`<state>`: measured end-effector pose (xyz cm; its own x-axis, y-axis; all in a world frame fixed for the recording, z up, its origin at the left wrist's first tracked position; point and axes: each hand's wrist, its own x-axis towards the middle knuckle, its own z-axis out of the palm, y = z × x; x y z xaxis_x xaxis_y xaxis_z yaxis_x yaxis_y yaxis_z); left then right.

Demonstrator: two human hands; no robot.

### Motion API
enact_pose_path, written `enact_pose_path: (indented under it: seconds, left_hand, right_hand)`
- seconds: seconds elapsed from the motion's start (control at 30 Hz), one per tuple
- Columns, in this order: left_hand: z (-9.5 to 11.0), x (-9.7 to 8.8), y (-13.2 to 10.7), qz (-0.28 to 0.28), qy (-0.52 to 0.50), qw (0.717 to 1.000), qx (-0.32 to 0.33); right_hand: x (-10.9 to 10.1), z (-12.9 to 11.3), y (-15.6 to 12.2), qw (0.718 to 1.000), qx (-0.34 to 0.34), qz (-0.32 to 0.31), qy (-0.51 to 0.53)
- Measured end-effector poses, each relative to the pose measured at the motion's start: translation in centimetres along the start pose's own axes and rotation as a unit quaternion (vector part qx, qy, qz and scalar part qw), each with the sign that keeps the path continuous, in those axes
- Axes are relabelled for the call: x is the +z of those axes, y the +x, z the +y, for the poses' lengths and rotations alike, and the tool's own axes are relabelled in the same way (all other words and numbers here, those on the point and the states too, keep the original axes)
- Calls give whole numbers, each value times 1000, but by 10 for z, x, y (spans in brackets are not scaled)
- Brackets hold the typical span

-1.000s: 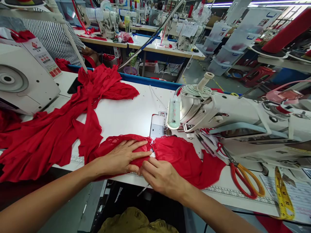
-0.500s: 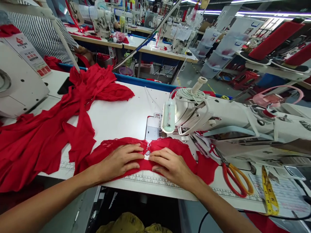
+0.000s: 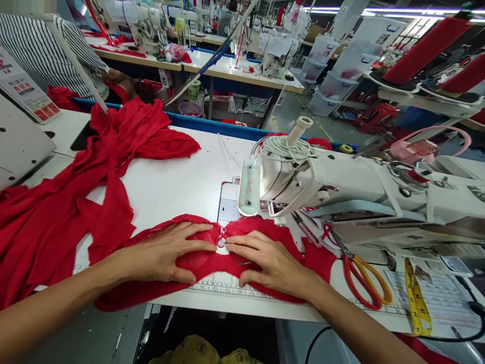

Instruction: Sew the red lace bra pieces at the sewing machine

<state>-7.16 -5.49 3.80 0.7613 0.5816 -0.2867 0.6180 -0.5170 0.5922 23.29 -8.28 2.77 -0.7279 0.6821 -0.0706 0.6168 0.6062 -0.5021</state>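
A red garment with lace edging (image 3: 215, 265) lies spread on the white sewing table, a small white crossed detail at its middle. My left hand (image 3: 162, 253) rests flat on its left part, fingers stretched and thumb apart. On the right part lies my right hand (image 3: 271, 263), fingers extended towards the middle. A thin dark pointed thing (image 3: 245, 263) shows under its fingers; I cannot tell what it is or whether it is held. Just beyond the garment stands the sewing machine (image 3: 295, 177), its needle area hidden behind a pale lamp (image 3: 249, 189).
Red fabric pieces (image 3: 109, 151) are heaped at the left. Scissors (image 3: 364, 275) with red and orange handles, thread snips (image 3: 305, 227) and a yellow measuring tape (image 3: 417, 298) lie right. A printed ruler (image 3: 215, 288) runs along the front edge. A person in a striped top (image 3: 41, 55) sits beyond.
My left hand has spread its thumb away from the fingers. The garment's lower edge has come nearer and hangs over the table's front edge at left. The whole view has shifted slightly.
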Motion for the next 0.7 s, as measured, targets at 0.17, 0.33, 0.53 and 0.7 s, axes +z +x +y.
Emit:
enact_pose_path:
  seconds: [0.17,0.33,0.53,0.7]
  left_hand:
    - [0,-4,0,-16,-11,1000,1]
    - [1,-5,0,-35,-11,999,-11]
    - [-1,-9,2,-54,-10,998,-15]
    - [-7,-10,5,-54,13,998,-3]
  right_hand:
    - [-1,-1,1,1000,3,2,-3]
    - [-2,-4,1,1000,4,-9,-7]
    - [0,-5,0,1000,6,0,-17]
    - [6,-4,-1,1000,11,16,-21]
